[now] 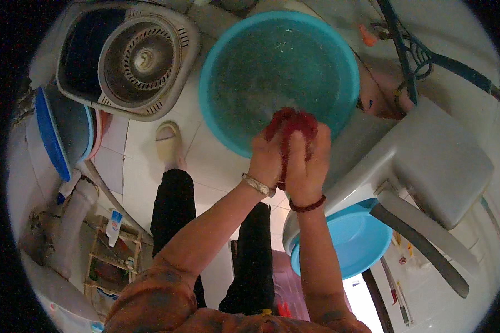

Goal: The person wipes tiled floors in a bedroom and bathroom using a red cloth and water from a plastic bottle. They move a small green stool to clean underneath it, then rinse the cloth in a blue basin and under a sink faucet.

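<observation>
A bunched dark red cloth [292, 120] is squeezed between my two hands, over the near rim of a large turquoise plastic basin [208, 120]. My left hand [267, 160] grips it from the left, below a pale patterned bracelet. On the other side my right hand [307, 160] has its fingers wrapped over the cloth, with a dark red bead bracelet at the wrist. Cloudy water [271, 62] fills the basin. Part of the cloth hangs down between my palms; the blur hides its finer folds.
At the upper left stands a washing machine [187, 54] with a slotted metal spin tub [141, 62]. Stacked basins [62, 129] lean below it. To my right are a grey-white toilet [437, 162] and a light blue basin [354, 241]. A wire rack [112, 254] holds bottles at lower left.
</observation>
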Demonstrator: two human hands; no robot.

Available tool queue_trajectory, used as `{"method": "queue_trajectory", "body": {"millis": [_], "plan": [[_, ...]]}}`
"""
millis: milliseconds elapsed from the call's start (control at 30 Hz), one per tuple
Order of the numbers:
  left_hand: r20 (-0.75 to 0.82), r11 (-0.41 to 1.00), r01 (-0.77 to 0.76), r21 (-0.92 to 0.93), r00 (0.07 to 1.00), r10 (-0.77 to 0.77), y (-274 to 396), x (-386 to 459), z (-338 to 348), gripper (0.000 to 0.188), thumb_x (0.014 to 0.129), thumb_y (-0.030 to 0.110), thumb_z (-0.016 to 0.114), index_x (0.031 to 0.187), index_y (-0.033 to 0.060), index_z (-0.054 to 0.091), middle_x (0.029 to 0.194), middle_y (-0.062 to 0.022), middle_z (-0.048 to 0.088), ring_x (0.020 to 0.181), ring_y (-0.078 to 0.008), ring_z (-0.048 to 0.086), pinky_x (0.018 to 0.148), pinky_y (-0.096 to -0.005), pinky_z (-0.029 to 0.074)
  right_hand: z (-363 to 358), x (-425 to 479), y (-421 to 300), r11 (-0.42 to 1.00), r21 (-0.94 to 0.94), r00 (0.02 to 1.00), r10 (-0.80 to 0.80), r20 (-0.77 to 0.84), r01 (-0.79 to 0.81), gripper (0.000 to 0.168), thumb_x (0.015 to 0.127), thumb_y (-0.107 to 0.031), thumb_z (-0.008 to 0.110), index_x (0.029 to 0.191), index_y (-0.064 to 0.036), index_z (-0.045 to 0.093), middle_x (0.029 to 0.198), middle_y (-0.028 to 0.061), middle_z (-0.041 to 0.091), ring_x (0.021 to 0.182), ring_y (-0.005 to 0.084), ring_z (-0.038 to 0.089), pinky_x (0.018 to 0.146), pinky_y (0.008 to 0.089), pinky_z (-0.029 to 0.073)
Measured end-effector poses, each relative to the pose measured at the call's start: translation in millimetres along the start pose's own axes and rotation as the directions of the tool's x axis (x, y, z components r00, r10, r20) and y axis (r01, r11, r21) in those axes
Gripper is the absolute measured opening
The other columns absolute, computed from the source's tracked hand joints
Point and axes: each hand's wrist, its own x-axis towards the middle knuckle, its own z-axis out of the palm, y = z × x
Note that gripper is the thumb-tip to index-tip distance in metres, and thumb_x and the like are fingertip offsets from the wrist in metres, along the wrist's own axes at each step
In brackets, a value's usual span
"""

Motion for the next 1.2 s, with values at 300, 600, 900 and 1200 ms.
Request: {"method": "queue_trajectory", "body": {"millis": [300, 600, 900, 1200], "plan": [[0.028, 0.94, 0.282, -0.19, 0.959, -0.282, 30, 1, 7, 0.021, 0.087, 0.013, 0.053, 0.099, 0.0003, 0.062, 0.081, -0.003, 0.064, 0.073, -0.0097, 0.055, 0.066, -0.026, 0.046, -1, 26, 20, 0.883, 0.351, 0.939, 0.342, -0.029, -0.311, 0.042, 0.091, -0.04, 0.049, 0.08, -0.001, 0.059, 0.071, 0.009, 0.059, 0.065, 0.018, 0.052, 0.062, 0.0344, 0.043], [0.118, 0.935, 0.355, 0.007, 0.928, -0.353, -17, 11, -24, 0.067, 0.082, 0.052, 0.057, 0.131, 0.008, 0.042, 0.123, -0.0143, 0.049, 0.113, -0.023, 0.046, 0.087, -0.0318, 0.043, -40, 62, 105, 0.221, 0.815, 0.717, 0.629, 0.3, -0.535, 0.046, 0.091, -0.049, 0.046, 0.112, -0.008, 0.054, 0.113, 0.0093, 0.059, 0.104, 0.0276, 0.055, 0.087, 0.0436, 0.045], [0.083, 0.833, 0.552, -0.02, 0.832, -0.549, 13, 8, -67, 0.067, 0.085, 0.044, 0.057, 0.142, 0.0268, 0.028, 0.144, -0.0099, 0.029, 0.129, -0.0233, 0.034, 0.1, -0.0519, 0.028, 9, 59, 145, 0.461, 0.652, 0.749, 0.609, 0.261, -0.602, 0.049, 0.084, -0.029, 0.063, 0.124, -0.008, 0.046, 0.127, 0.0131, 0.049, 0.112, 0.0333, 0.05, 0.092, 0.0466, 0.042], [0.025, 0.744, 0.667, -0.023, 0.745, -0.667, -5, -16, -109, 0.065, 0.085, 0.039, 0.057, 0.142, 0.0244, 0.029, 0.144, -0.0094, 0.031, 0.129, -0.0229, 0.034, 0.101, -0.0499, 0.028, 85, 75, 187, 0.429, -0.85, 0.923, 0.089, 0.375, 0.304, 0.069, 0.068, -0.024, 0.075, 0.128, -0.011, 0.043, 0.138, 0.0142, 0.036, 0.12, 0.0418, 0.041, 0.095, 0.0479, 0.042]]}}
